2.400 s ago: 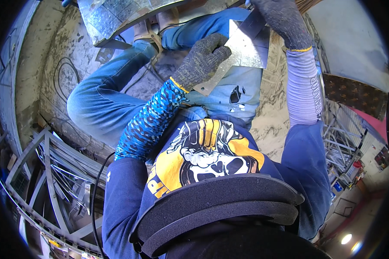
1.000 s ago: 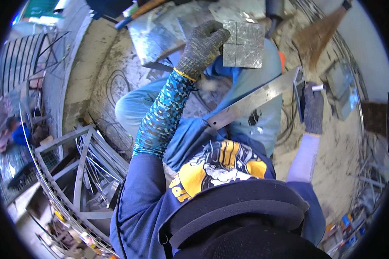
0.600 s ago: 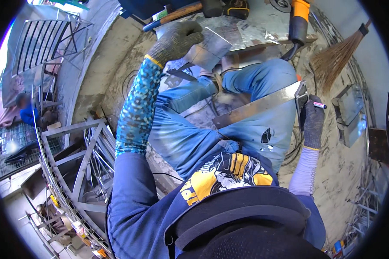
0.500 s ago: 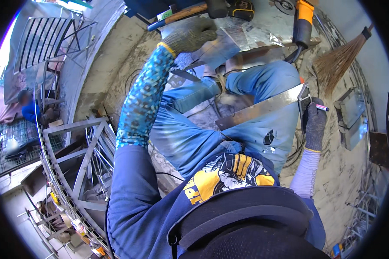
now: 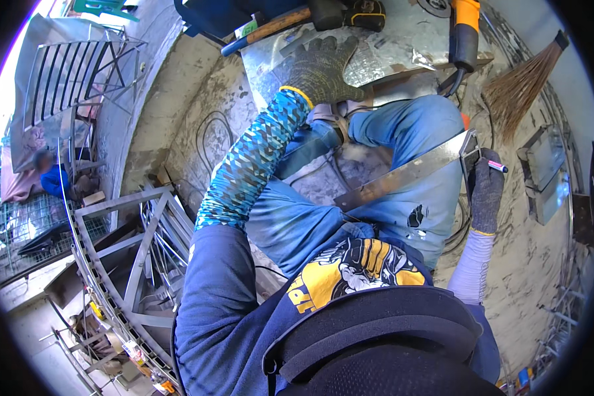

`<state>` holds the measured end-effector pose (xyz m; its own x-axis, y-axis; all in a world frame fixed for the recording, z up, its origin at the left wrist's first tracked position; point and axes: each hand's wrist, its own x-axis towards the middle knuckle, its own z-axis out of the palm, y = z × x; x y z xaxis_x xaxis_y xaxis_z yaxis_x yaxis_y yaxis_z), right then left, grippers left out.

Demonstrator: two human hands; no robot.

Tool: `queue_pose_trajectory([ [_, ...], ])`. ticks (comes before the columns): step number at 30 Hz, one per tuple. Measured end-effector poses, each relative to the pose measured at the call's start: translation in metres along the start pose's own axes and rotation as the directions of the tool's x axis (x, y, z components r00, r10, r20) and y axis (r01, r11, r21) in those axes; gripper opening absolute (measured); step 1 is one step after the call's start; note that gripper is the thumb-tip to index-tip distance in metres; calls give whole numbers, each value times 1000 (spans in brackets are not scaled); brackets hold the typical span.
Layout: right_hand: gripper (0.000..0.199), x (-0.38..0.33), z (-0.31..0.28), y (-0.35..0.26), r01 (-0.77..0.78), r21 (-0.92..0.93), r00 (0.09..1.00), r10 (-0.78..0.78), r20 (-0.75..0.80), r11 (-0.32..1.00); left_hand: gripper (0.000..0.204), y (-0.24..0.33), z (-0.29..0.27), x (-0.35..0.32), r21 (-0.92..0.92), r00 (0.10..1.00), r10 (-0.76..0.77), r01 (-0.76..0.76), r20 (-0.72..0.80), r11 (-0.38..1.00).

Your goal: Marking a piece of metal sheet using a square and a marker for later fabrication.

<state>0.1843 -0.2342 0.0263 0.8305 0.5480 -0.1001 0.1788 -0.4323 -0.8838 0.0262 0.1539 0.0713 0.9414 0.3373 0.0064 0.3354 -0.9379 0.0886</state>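
Two gloved hands are at work, and you sit on the concrete floor with your knees drawn up in blue jeans. Closest to you, your right hand hangs beside your right thigh, its fingers curled around one end of a long steel square and around a pink-tipped marker that pokes out near the thumb. The square runs from that hand across your lap, slanting down toward your left, and rests on the jeans.

Farther out, your left arm in its patterned blue sleeve reaches over your left knee. Your left hand lies flat with fingers spread, pressing down on a sheet of shiny metal that sits on the floor just past your feet; it grips nothing. A sandal on your foot shows just below that hand, touching the near edge of the sheet.

Beyond the sheet, a hammer with a wooden handle lies at the far edge, and an orange-handled power tool rests on the sheet's right part. A straw broom lies to the right of it. Well off to your left stands a grey welded metal frame.
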Motion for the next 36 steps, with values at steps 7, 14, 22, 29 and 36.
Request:
queue_pose_trajectory([
  [7, 23, -2, 8, -9, 19, 109, 999, -15, -36, 994, 105, 0, -12, 4, -56, 998, -37, 40, 51, 998],
  [14, 23, -2, 8, -8, 36, 62, 997, -32, -63, 997, 104, -4, -1, 3, -72, 1000, -14, 15, 11, 997],
  [22, 23, 0, 5, -3, 32, 48, 999, -30, -27, 998, 103, 4, -9, 11, -71, 995, -64, 70, 79, 995],
  [29, 25, -1, 7, -8, 45, 33, 998, -44, -38, 998, 101, -6, -13, 3, -136, 996, -43, 54, 79, 989],
  [36, 32, 0, 1, 7, 57, -1, 997, -57, -58, 998, 75, -95, -39, -54, -451, 979, -196, 153, -50, 879],
])
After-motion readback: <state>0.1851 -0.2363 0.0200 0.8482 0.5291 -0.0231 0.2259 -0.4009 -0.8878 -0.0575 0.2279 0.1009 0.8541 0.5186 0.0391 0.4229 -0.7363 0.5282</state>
